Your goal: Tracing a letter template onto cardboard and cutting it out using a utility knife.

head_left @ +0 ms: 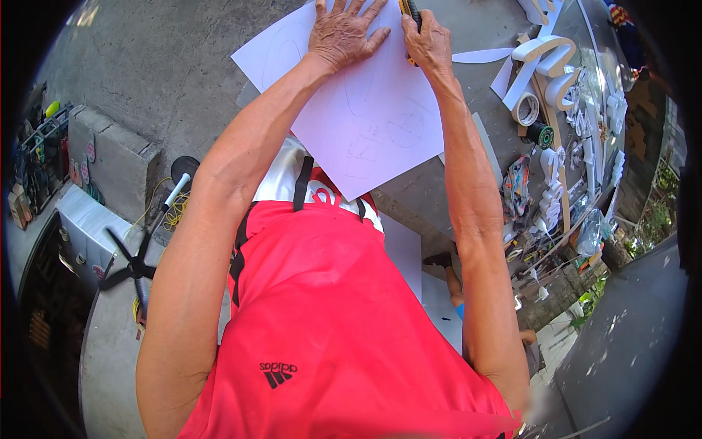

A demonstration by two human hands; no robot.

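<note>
A large white sheet with faint pencil lines lies in front of me, one corner pointing toward my body. Flat on its far part rests my left hand, fingers spread, pressing on the surface. Close by, at the sheet's right edge, my right hand is closed around a yellow and black utility knife. Its blade is not visible, so I cannot tell whether it touches the sheet.
To the right are a roll of tape, curved white cut-out pieces, a green spool and scattered white scraps. On the left stand a concrete block and a black fan. Another person's leg shows below my right arm.
</note>
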